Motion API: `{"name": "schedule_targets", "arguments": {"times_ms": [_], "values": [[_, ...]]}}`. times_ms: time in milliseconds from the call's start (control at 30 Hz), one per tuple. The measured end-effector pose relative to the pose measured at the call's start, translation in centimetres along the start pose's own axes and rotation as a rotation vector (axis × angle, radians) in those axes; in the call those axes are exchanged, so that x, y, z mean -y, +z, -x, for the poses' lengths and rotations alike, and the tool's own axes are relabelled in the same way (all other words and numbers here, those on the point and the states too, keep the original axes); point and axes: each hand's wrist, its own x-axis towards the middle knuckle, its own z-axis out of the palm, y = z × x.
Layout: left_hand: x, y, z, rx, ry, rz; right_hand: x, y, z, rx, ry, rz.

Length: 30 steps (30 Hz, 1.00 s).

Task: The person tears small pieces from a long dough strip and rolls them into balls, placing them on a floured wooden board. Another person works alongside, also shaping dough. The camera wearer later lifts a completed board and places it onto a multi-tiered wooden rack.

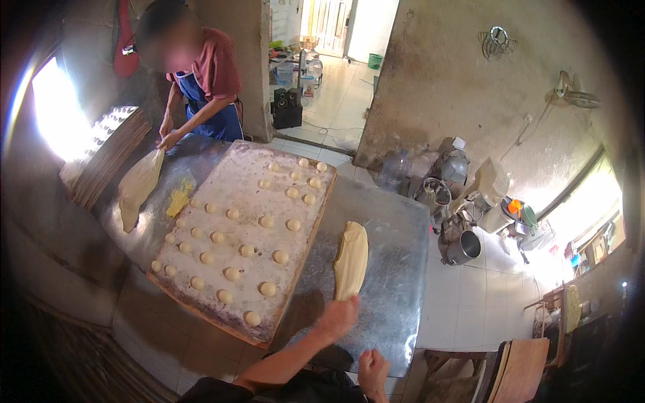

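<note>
My left hand (338, 318) is closed around the near end of a long, pale yellow roll of dough (352, 258), which lies on the metal tabletop (396, 269). Close to the table's near edge is my right hand (373, 370), its fingers curled into a fist; whatever it may hold is hidden. To the left of the dough, a floured wooden board (228, 174) carries several small round dough balls (267, 289), set out in loose rows.
Across the table at the far left, a person in a blue apron (218, 121) grips another long dough piece (142, 185). Yellow paste (179, 199) lies beside the board. Stacked trays (107, 158) stand at left. A metal pot (463, 248) is on the floor at right.
</note>
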Motion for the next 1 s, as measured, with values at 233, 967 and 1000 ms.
{"name": "schedule_targets", "arguments": {"times_ms": [233,967,1000], "values": [[2.4,0.8,0.8,-0.393,0.177,-0.362,0.8,4.2,-10.0,-0.417,-0.28,0.476],[2.2,-4.4,4.2,-0.324,0.153,0.166,-3.2,6.5,-8.2,-0.167,-0.443,0.311],[1.7,-5.1,4.8,-0.317,0.127,0.197,-4.2,5.4,-6.4,-0.094,-0.452,0.226]]}}
